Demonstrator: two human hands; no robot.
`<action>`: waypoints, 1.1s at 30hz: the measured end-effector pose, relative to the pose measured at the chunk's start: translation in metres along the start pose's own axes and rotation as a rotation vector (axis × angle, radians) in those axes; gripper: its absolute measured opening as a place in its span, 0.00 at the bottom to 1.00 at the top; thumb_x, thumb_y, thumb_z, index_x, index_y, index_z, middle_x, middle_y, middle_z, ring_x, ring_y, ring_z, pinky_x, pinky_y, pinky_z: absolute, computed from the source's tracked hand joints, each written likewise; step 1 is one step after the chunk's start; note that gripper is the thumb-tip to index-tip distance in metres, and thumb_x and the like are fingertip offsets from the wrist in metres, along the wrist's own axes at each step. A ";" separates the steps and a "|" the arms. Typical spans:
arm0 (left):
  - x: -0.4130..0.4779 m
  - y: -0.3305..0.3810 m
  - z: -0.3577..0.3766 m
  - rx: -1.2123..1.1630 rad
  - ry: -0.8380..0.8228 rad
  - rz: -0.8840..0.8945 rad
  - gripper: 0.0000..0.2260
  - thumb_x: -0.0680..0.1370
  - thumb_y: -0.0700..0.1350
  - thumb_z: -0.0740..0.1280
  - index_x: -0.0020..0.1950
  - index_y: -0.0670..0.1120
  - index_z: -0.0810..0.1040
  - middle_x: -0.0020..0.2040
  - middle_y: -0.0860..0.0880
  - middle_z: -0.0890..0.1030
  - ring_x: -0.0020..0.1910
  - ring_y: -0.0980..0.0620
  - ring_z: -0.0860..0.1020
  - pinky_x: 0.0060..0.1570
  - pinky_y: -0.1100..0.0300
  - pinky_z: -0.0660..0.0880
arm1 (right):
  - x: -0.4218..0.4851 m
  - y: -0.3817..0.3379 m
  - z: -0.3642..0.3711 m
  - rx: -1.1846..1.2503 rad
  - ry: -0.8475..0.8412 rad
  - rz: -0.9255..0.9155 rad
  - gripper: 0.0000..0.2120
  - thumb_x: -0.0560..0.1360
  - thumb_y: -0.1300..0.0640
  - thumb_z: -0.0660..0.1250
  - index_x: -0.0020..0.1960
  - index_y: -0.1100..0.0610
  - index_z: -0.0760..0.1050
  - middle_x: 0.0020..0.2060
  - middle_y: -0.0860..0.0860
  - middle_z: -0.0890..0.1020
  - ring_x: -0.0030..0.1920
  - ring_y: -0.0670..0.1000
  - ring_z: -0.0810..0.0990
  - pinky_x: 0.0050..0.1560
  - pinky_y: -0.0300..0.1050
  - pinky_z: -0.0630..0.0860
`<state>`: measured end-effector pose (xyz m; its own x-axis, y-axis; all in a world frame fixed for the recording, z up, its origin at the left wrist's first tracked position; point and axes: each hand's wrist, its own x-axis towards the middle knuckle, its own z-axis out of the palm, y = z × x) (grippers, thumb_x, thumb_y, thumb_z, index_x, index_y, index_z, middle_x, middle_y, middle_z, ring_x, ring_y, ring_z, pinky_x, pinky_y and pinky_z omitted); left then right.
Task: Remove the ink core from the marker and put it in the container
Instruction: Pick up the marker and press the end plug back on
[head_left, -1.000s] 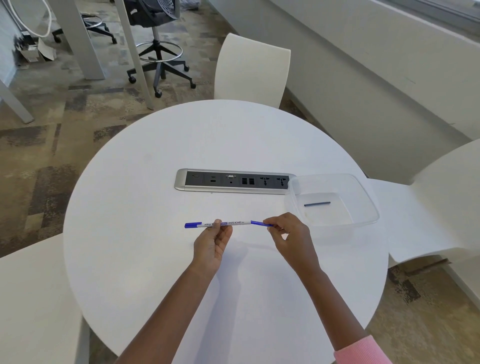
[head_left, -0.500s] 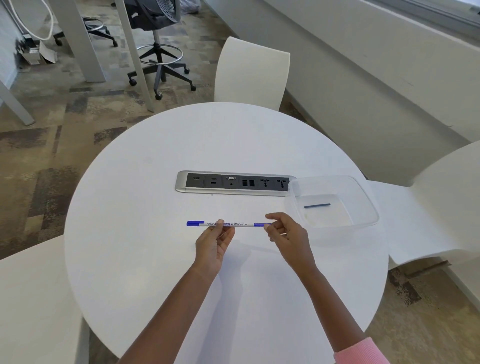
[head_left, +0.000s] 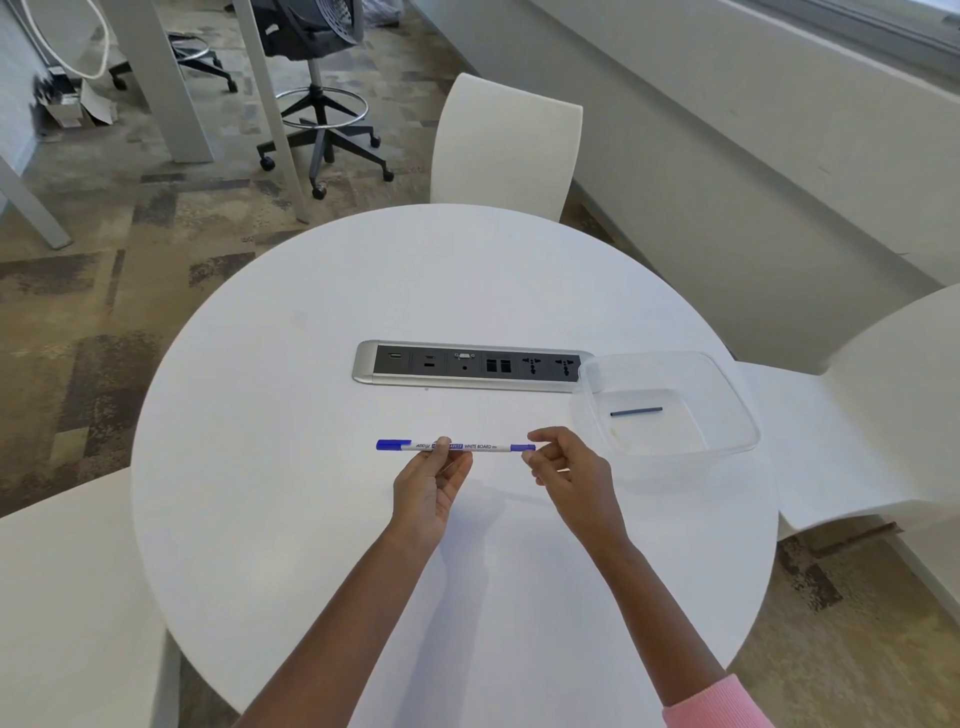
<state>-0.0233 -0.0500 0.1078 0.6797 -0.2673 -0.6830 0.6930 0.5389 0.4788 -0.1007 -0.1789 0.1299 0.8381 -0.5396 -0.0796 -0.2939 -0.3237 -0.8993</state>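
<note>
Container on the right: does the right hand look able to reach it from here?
Probably yes. The right hand is at the marker's end, just beside the open container, with only bare table between them.

Round white table (head_left: 260, 467) w/ inset socket strip (head_left: 472, 366); clear container (head_left: 722, 405) at right.

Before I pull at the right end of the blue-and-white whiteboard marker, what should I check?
1. The left hand pinches the blue-and-white whiteboard marker mid-barrel: ok.
2. The right hand gripping the marker's right blue end: cannot tell; fingertips sit at it.
3. Marker held level above the round white table: ok.
4. The clear plastic container open, right of the hands: ok.
5. Room in container: ok; only one thin dark stick lies inside.
6. Any ink core showing from the marker: not ok.
</note>
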 end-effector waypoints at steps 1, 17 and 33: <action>0.000 0.000 0.000 -0.003 0.002 -0.001 0.06 0.77 0.36 0.63 0.41 0.38 0.76 0.26 0.47 0.82 0.26 0.55 0.81 0.53 0.54 0.76 | 0.000 0.000 0.000 -0.006 0.003 -0.009 0.06 0.73 0.63 0.65 0.46 0.53 0.75 0.33 0.47 0.78 0.34 0.43 0.77 0.40 0.36 0.76; -0.004 -0.001 0.000 0.021 0.005 0.005 0.05 0.77 0.36 0.63 0.42 0.38 0.76 0.26 0.48 0.82 0.28 0.54 0.82 0.45 0.57 0.80 | -0.004 -0.004 0.000 -0.065 -0.008 -0.018 0.05 0.74 0.64 0.63 0.42 0.56 0.75 0.32 0.45 0.77 0.36 0.48 0.75 0.41 0.42 0.75; -0.006 -0.001 0.001 0.027 -0.014 0.020 0.05 0.77 0.36 0.63 0.41 0.38 0.76 0.30 0.45 0.81 0.26 0.54 0.82 0.33 0.62 0.81 | -0.002 -0.007 0.005 -0.145 0.003 -0.042 0.10 0.76 0.64 0.59 0.38 0.57 0.73 0.34 0.53 0.79 0.38 0.56 0.77 0.44 0.51 0.75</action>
<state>-0.0283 -0.0496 0.1115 0.6963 -0.2680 -0.6658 0.6858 0.5223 0.5069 -0.0979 -0.1717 0.1346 0.8501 -0.5250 -0.0415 -0.3216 -0.4550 -0.8304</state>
